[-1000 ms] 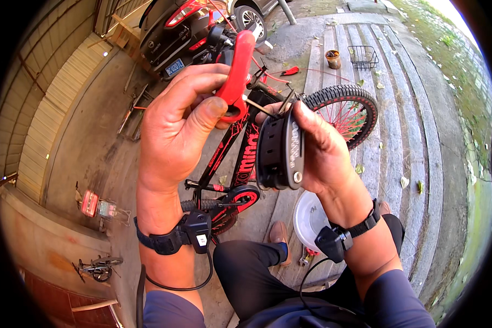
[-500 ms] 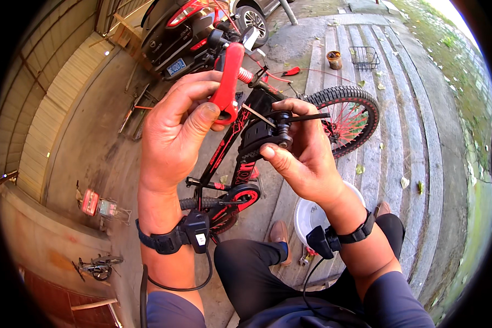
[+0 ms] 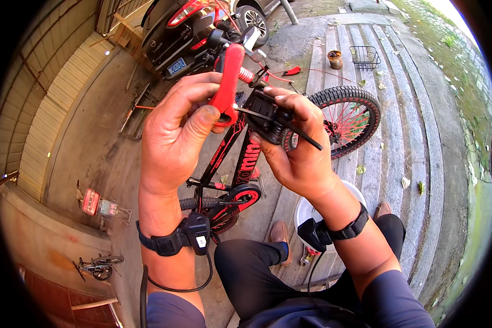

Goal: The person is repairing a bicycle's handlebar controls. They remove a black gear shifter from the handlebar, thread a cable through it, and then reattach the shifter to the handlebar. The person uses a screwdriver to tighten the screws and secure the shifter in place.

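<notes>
Upright in my left hand (image 3: 175, 126) is a red lever-shaped part (image 3: 229, 79), pinched between thumb and fingers near its rounded lower end, which has a dark round opening. My right hand (image 3: 300, 147) grips a black folding multi-tool (image 3: 265, 128) with a coiled or ribbed section at its hinge. A thin metal key (image 3: 252, 113) on the tool reaches left to the lower end of the red part; whether its tip sits inside is hard to see. One black rod (image 3: 309, 138) sticks out from the tool, pointing down and right.
A black and red bicycle (image 3: 246, 164) stands just beyond my hands, its front wheel (image 3: 350, 117) to the right. Below my right forearm is a white bucket (image 3: 307, 210). A small can (image 3: 334, 59) and wire basket (image 3: 364, 57) lie farther off, near a parked car (image 3: 188, 41).
My right hand has turned the multi-tool: its black rod swung from nearly level to slanting down right, and the metal key lies flatter. My left hand and the red part stay nearly still.
</notes>
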Action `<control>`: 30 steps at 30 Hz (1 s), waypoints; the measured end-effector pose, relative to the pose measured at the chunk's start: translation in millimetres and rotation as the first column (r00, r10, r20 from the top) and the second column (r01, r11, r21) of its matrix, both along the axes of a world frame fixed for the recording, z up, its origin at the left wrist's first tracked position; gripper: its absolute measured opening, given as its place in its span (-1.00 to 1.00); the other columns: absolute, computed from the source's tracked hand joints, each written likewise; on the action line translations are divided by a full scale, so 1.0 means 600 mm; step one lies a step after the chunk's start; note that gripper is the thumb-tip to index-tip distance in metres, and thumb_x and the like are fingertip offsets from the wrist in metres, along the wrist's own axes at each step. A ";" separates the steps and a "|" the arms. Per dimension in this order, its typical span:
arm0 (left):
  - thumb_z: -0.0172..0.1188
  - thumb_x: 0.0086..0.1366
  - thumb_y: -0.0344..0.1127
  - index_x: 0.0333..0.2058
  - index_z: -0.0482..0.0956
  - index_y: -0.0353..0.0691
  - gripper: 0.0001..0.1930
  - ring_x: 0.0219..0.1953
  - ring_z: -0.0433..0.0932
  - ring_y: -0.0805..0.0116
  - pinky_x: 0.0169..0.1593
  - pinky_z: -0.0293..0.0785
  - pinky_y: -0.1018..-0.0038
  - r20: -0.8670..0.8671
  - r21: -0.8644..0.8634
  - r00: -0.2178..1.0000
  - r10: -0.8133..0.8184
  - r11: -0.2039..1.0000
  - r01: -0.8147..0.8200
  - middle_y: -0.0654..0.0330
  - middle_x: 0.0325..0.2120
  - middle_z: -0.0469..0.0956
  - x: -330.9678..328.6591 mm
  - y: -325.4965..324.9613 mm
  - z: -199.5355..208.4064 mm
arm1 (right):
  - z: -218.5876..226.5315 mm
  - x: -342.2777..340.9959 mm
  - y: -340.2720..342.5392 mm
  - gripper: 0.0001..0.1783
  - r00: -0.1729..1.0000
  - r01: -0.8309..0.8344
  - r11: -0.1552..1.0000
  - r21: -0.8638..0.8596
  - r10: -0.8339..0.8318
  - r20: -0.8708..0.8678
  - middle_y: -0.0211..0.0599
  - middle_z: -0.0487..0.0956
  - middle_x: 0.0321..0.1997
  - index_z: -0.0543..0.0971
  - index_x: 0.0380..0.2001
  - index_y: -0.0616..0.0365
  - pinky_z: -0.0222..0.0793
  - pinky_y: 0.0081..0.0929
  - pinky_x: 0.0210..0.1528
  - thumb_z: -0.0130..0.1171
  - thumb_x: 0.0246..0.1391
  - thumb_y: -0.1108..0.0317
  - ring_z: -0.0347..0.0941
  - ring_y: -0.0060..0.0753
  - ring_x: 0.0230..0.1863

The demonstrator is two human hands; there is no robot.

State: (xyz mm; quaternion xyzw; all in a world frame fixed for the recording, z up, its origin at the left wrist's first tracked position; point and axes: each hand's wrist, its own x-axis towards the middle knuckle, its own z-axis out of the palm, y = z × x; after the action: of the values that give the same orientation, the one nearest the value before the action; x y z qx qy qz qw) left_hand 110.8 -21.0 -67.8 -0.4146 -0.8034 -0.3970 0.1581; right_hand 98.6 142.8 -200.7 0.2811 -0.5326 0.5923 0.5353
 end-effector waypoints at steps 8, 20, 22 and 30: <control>0.13 0.48 -0.20 0.03 0.54 -0.39 -0.65 -0.24 0.57 0.43 -0.21 0.53 0.49 -0.018 -0.004 1.000 0.014 1.000 -0.014 -0.08 0.10 0.51 0.000 0.000 0.000 | -0.003 0.008 -0.028 -0.30 0.995 0.098 0.994 -0.045 -0.097 0.025 0.13 0.53 0.07 0.36 0.07 0.24 0.50 -0.17 0.08 0.49 -0.17 0.51 0.54 0.17 0.08; 0.12 0.48 -0.22 0.04 0.53 -0.39 -0.65 -0.25 0.56 0.44 -0.21 0.52 0.49 -0.034 -0.014 0.999 0.005 1.000 -0.005 -0.08 0.10 0.50 0.001 0.006 0.001 | 0.006 0.013 0.000 -0.28 0.996 0.083 0.994 0.077 -0.081 -0.027 0.05 0.54 0.02 0.40 0.05 0.26 0.51 -0.19 0.04 0.54 -0.19 0.39 0.56 0.13 0.04; 0.12 0.48 -0.22 0.04 0.52 -0.40 -0.66 -0.24 0.56 0.44 -0.21 0.52 0.49 -0.042 -0.030 0.999 -0.002 1.000 0.001 -0.08 0.10 0.50 0.000 -0.002 0.001 | 0.004 0.016 -0.004 -0.29 0.996 0.083 0.993 0.089 -0.084 0.009 0.03 0.54 0.01 0.41 0.04 0.25 0.50 -0.18 0.02 0.55 -0.18 0.33 0.55 0.13 0.02; 0.10 0.49 -0.25 0.02 0.52 -0.39 -0.69 -0.22 0.54 0.45 -0.18 0.51 0.50 -0.066 -0.067 0.998 -0.021 0.998 0.016 -0.08 0.10 0.50 0.003 -0.003 0.002 | 0.007 -0.008 -0.022 -0.20 0.985 0.142 0.990 -0.021 -0.143 -0.092 -0.03 0.55 -0.04 0.40 0.04 0.18 0.49 -0.16 -0.10 0.58 -0.22 0.11 0.53 0.12 -0.10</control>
State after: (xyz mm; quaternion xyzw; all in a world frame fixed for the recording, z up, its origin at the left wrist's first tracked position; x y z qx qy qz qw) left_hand 112.4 -22.7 -66.9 -0.4402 -0.8065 -0.3574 0.1674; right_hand 94.0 129.8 -196.5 0.2658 -0.5217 0.5424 0.6025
